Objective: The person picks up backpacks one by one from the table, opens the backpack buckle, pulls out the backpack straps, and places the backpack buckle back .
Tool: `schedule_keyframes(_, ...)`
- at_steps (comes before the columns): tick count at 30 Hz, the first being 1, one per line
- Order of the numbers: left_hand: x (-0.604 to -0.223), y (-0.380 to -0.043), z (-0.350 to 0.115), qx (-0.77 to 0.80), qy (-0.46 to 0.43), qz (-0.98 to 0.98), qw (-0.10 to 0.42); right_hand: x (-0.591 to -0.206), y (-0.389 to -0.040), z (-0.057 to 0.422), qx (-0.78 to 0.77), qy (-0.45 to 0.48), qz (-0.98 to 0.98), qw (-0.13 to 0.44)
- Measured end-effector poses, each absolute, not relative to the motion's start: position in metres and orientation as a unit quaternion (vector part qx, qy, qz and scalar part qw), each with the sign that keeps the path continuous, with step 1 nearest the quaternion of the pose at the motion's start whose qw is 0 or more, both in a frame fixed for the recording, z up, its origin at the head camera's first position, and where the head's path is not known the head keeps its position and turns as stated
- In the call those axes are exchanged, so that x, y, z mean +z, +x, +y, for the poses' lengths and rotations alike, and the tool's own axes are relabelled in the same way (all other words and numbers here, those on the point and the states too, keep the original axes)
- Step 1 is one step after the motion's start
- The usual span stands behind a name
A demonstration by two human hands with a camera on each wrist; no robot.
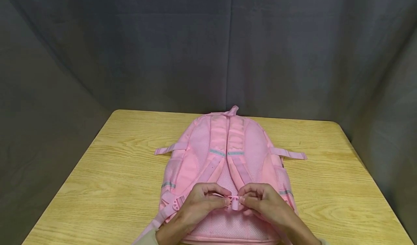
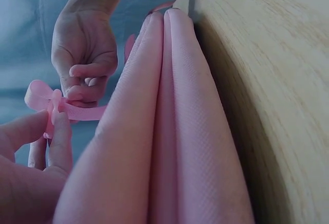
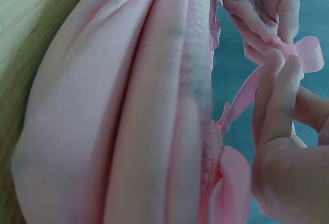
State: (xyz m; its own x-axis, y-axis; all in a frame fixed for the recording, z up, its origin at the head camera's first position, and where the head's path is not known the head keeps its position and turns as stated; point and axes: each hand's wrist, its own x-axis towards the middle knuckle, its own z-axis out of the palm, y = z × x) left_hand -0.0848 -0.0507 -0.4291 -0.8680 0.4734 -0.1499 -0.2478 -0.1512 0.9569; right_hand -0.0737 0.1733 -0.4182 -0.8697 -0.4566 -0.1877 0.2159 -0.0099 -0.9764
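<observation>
A pink backpack (image 1: 198,138) lies flat with its shoulder straps (image 1: 219,132) facing up. Over its lower back panel, both hands meet at the chest strap. My left hand (image 1: 202,202) pinches a small pink buckle (image 2: 55,100) between thumb and fingers. Opposite it, my right hand (image 1: 265,201) pinches the chest strap (image 2: 85,113) right beside the buckle, its fingertips close to the left ones. A short loop of webbing (image 1: 235,204) hangs between the hands. Fingers hide much of the buckle, and I cannot tell whether its halves are joined.
The backpack rests on a light wood table (image 1: 123,158). Side straps (image 1: 290,153) stick out at left and right, and a lower strap with an adjuster (image 1: 177,203) runs beside my left wrist. A dark grey curtain (image 1: 163,56) hangs behind the table.
</observation>
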Motion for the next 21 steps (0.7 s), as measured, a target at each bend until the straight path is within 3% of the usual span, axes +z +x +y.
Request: schedule_keyframes(21,-0.43,-0.0842,-0.0514,0.752,0.092,0.605,0.245,-0.4175,-0.0728,0.1694,-0.706,-0.087,0.662,0.235)
